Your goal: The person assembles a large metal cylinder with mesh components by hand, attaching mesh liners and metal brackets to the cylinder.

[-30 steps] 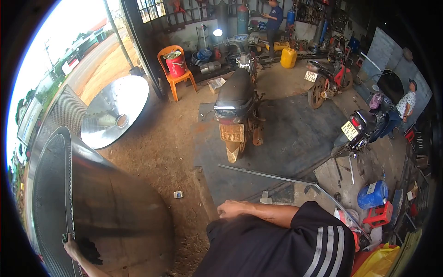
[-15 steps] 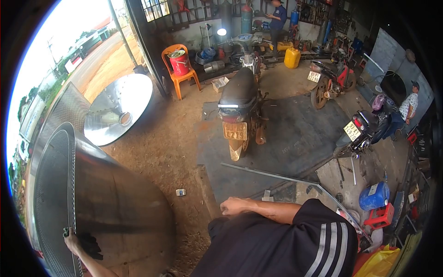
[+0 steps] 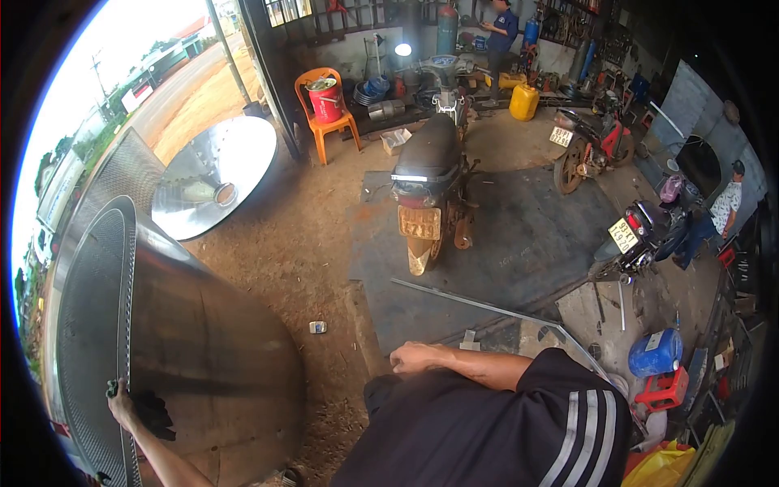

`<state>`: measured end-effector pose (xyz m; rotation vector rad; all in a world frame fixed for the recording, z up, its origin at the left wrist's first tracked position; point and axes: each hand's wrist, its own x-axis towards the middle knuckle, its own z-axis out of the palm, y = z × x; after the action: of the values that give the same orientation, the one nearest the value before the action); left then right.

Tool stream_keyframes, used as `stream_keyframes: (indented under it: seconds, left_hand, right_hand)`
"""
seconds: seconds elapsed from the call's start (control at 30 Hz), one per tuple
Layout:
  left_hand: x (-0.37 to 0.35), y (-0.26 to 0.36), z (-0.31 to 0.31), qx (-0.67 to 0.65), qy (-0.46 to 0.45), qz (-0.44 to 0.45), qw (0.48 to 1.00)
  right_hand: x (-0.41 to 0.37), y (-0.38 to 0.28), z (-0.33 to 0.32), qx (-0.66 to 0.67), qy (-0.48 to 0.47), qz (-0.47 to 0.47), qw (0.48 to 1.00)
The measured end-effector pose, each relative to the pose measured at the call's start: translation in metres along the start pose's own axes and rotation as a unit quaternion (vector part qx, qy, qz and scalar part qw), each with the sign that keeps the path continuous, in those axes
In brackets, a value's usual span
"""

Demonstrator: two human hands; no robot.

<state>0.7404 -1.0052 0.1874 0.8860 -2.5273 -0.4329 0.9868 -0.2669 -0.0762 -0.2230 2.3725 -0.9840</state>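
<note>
At the lower left stands a large sheet-metal cylinder (image 3: 219,341), its inner wall covered in fine perforations. My left hand (image 3: 122,407) is closed at its rim seam, with a small dark green thing (image 3: 112,389) at the fingertips. A dark patch (image 3: 152,414) shows on the metal just beside that wrist. My right hand (image 3: 412,357) is held in front of my body, its fingers curled in; whatever it may hold is hidden. My black sleeve (image 3: 560,406) with pale stripes fills the lower right.
A shiny metal cone (image 3: 203,158) lies beyond the cylinder. Motorbikes stand ahead, the nearest (image 3: 430,162) on dark steel sheets (image 3: 519,219). A metal bar (image 3: 471,302) crosses the floor. Right are a blue drum (image 3: 656,352), a red stool (image 3: 664,391) and a person (image 3: 725,207); another person (image 3: 501,36) stands behind.
The view has tilted slightly, shifting the cylinder up and the background sideways in the picture. My left hand stays at the rim, and my right hand keeps its curled pose.
</note>
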Motion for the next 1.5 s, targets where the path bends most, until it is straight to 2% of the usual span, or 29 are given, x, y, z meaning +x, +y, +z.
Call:
stream_keyframes:
  seconds: [0.03, 0.13, 0.23, 0.4, 0.47, 0.57, 0.67, 0.7, 0.8, 0.87, 1.03, 1.2, 1.4, 1.5]
  left_hand:
    - [-0.005, 0.004, -0.003, -0.035, -0.011, 0.020, 0.999]
    - [-0.002, 0.002, -0.004, -0.034, -0.032, 0.034, 0.998]
    - [-0.010, 0.011, -0.008, 0.017, -0.004, -0.001, 1.000]
    - [-0.022, 0.023, -0.015, 0.021, -0.013, -0.014, 1.000]
    - [-0.023, 0.020, -0.014, -0.021, -0.013, 0.000, 1.000]
    - [-0.022, 0.020, -0.014, 0.009, -0.006, 0.004, 1.000]
    - [-0.057, 0.050, -0.029, 0.014, 0.035, -0.029, 0.999]
    - [-0.039, 0.035, -0.020, 0.033, 0.031, -0.016, 0.999]
    - [-0.061, 0.054, -0.033, 0.023, 0.036, -0.052, 0.998]
    - [-0.061, 0.051, -0.028, 0.002, 0.050, -0.022, 0.999]
    - [-0.054, 0.043, -0.023, -0.001, 0.058, -0.037, 0.998]
    - [-0.047, 0.041, -0.024, -0.003, 0.026, -0.045, 0.999]
    - [-0.051, 0.042, -0.024, -0.015, 0.044, -0.015, 0.999]
    - [-0.056, 0.048, -0.032, -0.058, 0.003, 0.015, 0.998]
  right_hand:
    - [-0.002, -0.002, -0.001, 0.000, -0.001, 0.000, 1.000]
    - [-0.003, -0.005, -0.001, -0.009, -0.013, 0.006, 1.000]
    - [-0.003, -0.002, 0.001, -0.006, -0.005, 0.003, 1.000]
    - [-0.001, -0.002, 0.000, -0.009, -0.002, -0.001, 1.000]
    - [0.001, 0.000, 0.001, -0.016, -0.001, -0.010, 1.000]
    - [0.003, -0.001, 0.000, -0.013, -0.007, -0.011, 1.000]
    - [0.007, -0.003, -0.001, -0.005, -0.008, -0.002, 1.000]
    - [0.007, -0.002, 0.000, -0.005, -0.004, 0.002, 1.000]
    - [0.008, -0.004, 0.000, -0.004, -0.021, 0.004, 1.000]
    - [0.008, -0.008, -0.003, -0.014, -0.041, 0.006, 0.999]
    - [0.012, -0.004, 0.002, -0.016, -0.034, 0.002, 0.999]
    - [0.012, -0.008, 0.000, -0.001, -0.039, 0.024, 0.999]
    - [0.011, -0.010, 0.000, -0.004, -0.034, 0.014, 0.999]
    - [0.012, -0.004, 0.006, -0.009, -0.033, 0.002, 0.999]
